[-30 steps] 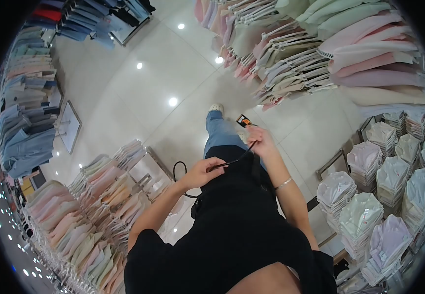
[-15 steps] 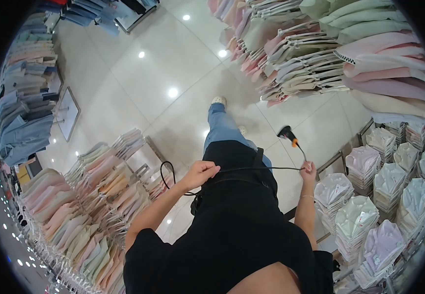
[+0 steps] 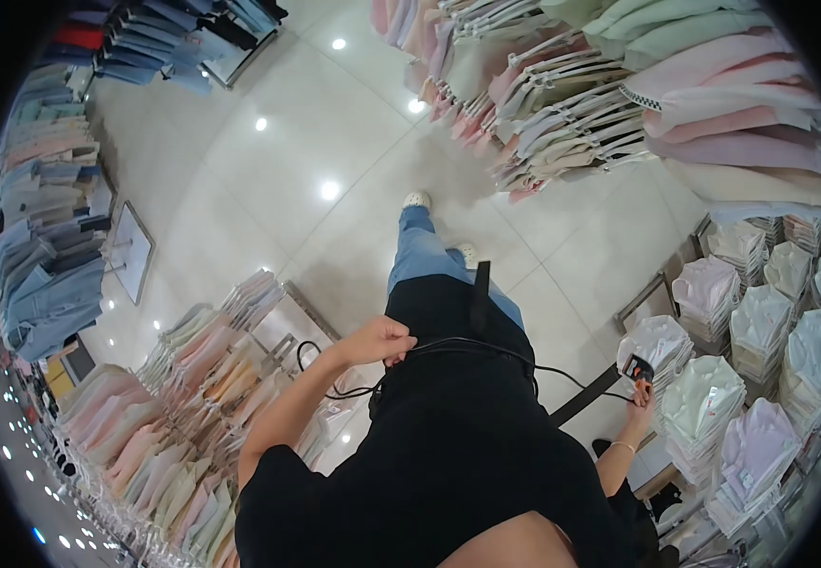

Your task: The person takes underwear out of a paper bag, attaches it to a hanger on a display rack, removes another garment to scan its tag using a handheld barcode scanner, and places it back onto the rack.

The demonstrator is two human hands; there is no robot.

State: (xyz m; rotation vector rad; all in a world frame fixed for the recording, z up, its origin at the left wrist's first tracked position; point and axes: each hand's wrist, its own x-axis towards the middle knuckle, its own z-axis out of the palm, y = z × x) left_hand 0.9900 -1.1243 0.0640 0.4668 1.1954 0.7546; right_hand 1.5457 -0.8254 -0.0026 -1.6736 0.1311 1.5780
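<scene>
My left hand (image 3: 379, 342) is closed around a thin black cable (image 3: 458, 341) in front of my waist. From there the cable crosses my black clothing to the right, and a loop of it hangs beyond my left wrist. Out to the right, my right hand (image 3: 640, 399) is closed at the orange part of a small black-and-orange cable end piece (image 3: 636, 367), beside stacks of folded clothes. What kind of device this is I cannot make out. A black strap (image 3: 481, 295) sticks up at my waist.
Pastel garments on hangers (image 3: 174, 398) fill a rack at lower left, with more hanging clothes (image 3: 562, 114) at upper right. Folded, bagged garments (image 3: 704, 393) stand stacked on the right. Blue clothes (image 3: 51, 275) hang at far left, near a framed panel (image 3: 130, 252). Tiled floor (image 3: 325, 142) lies ahead.
My right hand has moved right and down, and the end piece that dangled from the cable is now in it. The cable sags closer to my waist. My left hand has shifted slightly.
</scene>
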